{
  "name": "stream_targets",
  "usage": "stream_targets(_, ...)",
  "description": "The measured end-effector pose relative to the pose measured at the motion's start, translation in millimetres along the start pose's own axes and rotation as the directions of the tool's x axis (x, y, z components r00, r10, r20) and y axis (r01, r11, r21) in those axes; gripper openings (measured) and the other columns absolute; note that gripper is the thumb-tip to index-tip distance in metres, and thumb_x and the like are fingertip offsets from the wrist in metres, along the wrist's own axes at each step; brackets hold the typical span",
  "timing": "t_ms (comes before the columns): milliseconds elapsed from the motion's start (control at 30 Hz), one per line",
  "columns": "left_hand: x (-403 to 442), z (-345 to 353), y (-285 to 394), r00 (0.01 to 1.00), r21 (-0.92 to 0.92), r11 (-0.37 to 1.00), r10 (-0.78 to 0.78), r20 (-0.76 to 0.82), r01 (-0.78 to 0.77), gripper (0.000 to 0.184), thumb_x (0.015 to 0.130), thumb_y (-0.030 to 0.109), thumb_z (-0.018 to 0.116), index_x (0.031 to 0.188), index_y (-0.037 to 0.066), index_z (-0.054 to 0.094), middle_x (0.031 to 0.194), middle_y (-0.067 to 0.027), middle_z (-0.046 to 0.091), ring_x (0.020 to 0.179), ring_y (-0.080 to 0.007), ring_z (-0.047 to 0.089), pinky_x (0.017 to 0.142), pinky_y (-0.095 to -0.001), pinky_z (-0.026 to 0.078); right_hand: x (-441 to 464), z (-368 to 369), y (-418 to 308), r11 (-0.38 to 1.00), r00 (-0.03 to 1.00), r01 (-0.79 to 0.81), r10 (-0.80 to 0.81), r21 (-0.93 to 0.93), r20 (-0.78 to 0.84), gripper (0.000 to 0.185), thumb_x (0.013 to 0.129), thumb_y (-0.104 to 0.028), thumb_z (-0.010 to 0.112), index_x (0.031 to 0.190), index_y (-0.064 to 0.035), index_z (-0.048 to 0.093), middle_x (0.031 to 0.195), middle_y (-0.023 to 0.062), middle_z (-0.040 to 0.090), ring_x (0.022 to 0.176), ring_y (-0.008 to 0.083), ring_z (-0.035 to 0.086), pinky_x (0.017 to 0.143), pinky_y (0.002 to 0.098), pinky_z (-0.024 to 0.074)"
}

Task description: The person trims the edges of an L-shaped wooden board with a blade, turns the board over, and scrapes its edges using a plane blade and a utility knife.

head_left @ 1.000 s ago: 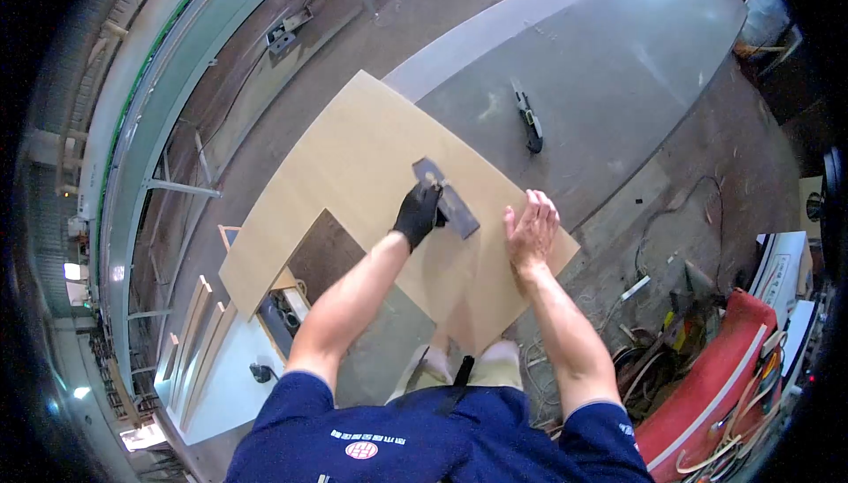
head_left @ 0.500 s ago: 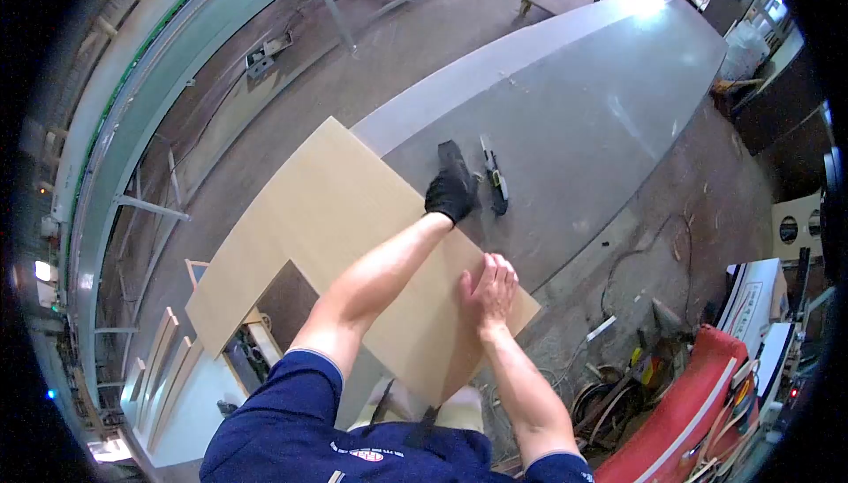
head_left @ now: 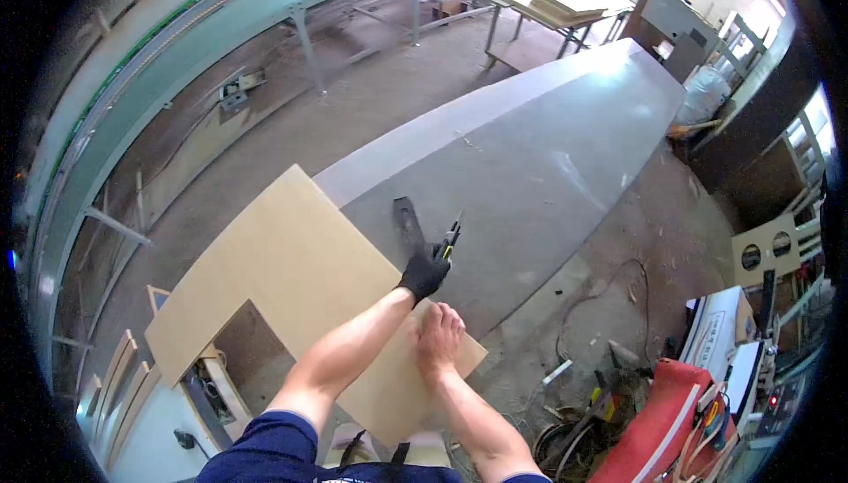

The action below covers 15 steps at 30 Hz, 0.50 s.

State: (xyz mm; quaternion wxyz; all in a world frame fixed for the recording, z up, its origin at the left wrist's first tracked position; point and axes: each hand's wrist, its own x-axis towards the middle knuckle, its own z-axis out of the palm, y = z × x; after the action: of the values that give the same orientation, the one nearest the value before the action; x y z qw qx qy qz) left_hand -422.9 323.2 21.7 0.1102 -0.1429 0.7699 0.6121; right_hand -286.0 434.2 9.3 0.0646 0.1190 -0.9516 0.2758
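My left hand [head_left: 426, 273], in a black glove, is closed around a utility knife [head_left: 451, 237]. The blade end points up and away from me. A large pale wood-coloured board [head_left: 291, 244] with a rectangular notch lies under both forearms and overlaps the grey tabletop [head_left: 521, 209]. On the board near its right corner rests my bare right hand [head_left: 439, 337], its fingers extended and the fingertips at the board's edge. Beyond the gloved hand, a dark flat strip [head_left: 406, 218] lies on the grey surface; its kind is unclear.
At lower right a red padded item [head_left: 649, 425] stands beside cables and tools. Stacked boards lie on a far table [head_left: 565, 6]. A long green-edged machine frame [head_left: 177, 50] curves along the left. Wooden strips [head_left: 128, 403] lean at lower left.
My left hand has taken hold of the utility knife, which lay on the grey surface, and lifted away from the dark strip. The view has tilted up, showing more of the room.
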Motion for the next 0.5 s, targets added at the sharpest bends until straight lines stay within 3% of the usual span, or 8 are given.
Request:
stream_targets(67, -52, -28, -3, 0.993, -0.352, 0.93, 0.115, 0.007, -0.105, 0.026, 0.094, 0.023, 0.071, 0.11, 0.004, 0.061, 0.084, -0.0032, 0.063, 0.069, -0.0121, 0.063, 0.059, -0.0288, 0.054, 4, 10, 5, 0.999, 0.999, 0.016, -0.017, -0.041, -0.036, 0.063, 0.085, -0.032, 0.074, 0.134, -0.0049, 0.047, 0.133, 0.0156, 0.052, 0.129, 0.0359, 0.046, 0.11, 0.05, 0.0344)
stream_targets(133, -108, -61, 6, 1.0, -0.35, 0.936, 0.028, -0.003, -0.027, 0.038, 0.094, 0.03, 0.074, 0.114, 0.001, 0.059, 0.085, -0.0032, 0.064, 0.07, -0.0117, 0.064, 0.06, -0.0284, 0.054, -5, 28, 16, 0.991, 0.998, 0.049, -0.053, -0.122, -0.023, 0.063, 0.085, -0.034, 0.074, 0.135, -0.0054, 0.047, 0.133, 0.0158, 0.053, 0.129, 0.0354, 0.047, 0.11, 0.0501, 0.0344)
stream_targets(200, -161, -81, 8, 0.991, -0.302, 0.95, 0.036, -0.126, -0.073, 0.059, 0.093, 0.033, 0.077, 0.131, 0.0, 0.047, 0.093, -0.004, 0.063, 0.075, -0.0115, 0.063, 0.064, -0.0285, 0.055, -4, 20, 13, 0.993, 0.986, 0.087, -0.097, -0.073, -0.134, 0.061, 0.086, -0.033, 0.074, 0.135, -0.0067, 0.049, 0.134, 0.0168, 0.053, 0.13, 0.0347, 0.047, 0.111, 0.0499, 0.0341)
stream_targets(333, -231, -112, 5, 0.939, -0.179, 0.954, 0.18, -0.293, -0.239, 0.072, 0.088, 0.025, 0.083, 0.139, 0.0, 0.039, 0.103, -0.0048, 0.06, 0.089, -0.0124, 0.061, 0.077, -0.0294, 0.055, -3, 5, 5, 0.993, 0.988, 0.072, -0.057, 0.097, -0.147, 0.055, 0.089, -0.033, 0.072, 0.133, -0.0041, 0.055, 0.137, 0.0184, 0.054, 0.132, 0.0343, 0.047, 0.113, 0.0497, 0.0331)
stream_targets(367, -242, -118, -5, 0.915, -0.143, 0.947, 0.228, -0.333, -0.288, 0.074, 0.086, 0.023, 0.084, 0.139, 0.0, 0.039, 0.105, -0.0051, 0.059, 0.092, -0.0127, 0.061, 0.079, -0.0297, 0.055, -6, -4, -2, 0.967, 0.981, 0.139, -0.105, 0.212, -0.164, 0.053, 0.09, -0.029, 0.073, 0.132, -0.0019, 0.056, 0.135, 0.0198, 0.056, 0.13, 0.0357, 0.049, 0.111, 0.0486, 0.0363)
stream_targets(400, -261, -124, 7, 0.905, -0.208, 0.936, 0.19, -0.381, -0.284, 0.082, 0.083, 0.037, 0.087, 0.139, -0.001, 0.041, 0.1, -0.0027, 0.057, 0.089, -0.0117, 0.055, 0.083, -0.0308, 0.051, -6, -19, -18, 0.91, 0.989, 0.145, -0.14, 0.387, -0.041, 0.047, 0.095, -0.023, 0.07, 0.134, -0.0013, 0.054, 0.132, 0.0177, 0.058, 0.126, 0.0309, 0.053, 0.107, 0.0427, 0.0414)
stream_targets(467, -268, -121, -24, 0.855, -0.193, 0.902, 0.271, -0.442, -0.385, 0.077, 0.085, 0.033, 0.086, 0.138, -0.001, 0.043, 0.1, -0.0026, 0.057, 0.092, -0.012, 0.055, 0.085, -0.0302, 0.051, -16, -48, -55, 0.548, 0.936, -0.183, -0.157, 0.816, 0.315, 0.053, 0.1, -0.024, 0.066, 0.142, 0.0009, 0.046, 0.136, 0.0151, 0.057, 0.124, 0.0237, 0.054, 0.108, 0.0368, 0.0424)
stream_targets(500, -277, -132, -32, 0.934, -0.205, 0.945, 0.184, -0.306, -0.253, 0.074, 0.088, 0.033, 0.083, 0.139, -0.002, 0.043, 0.113, -0.008, 0.058, 0.107, -0.0178, 0.056, 0.098, -0.0345, 0.048, -23, -68, -90, 0.374, 0.904, -0.262, -0.228, 0.89, 0.362, 0.056, 0.1, -0.022, 0.065, 0.147, 0.0006, 0.043, 0.14, 0.0145, 0.057, 0.124, 0.0202, 0.055, 0.106, 0.033, 0.043)
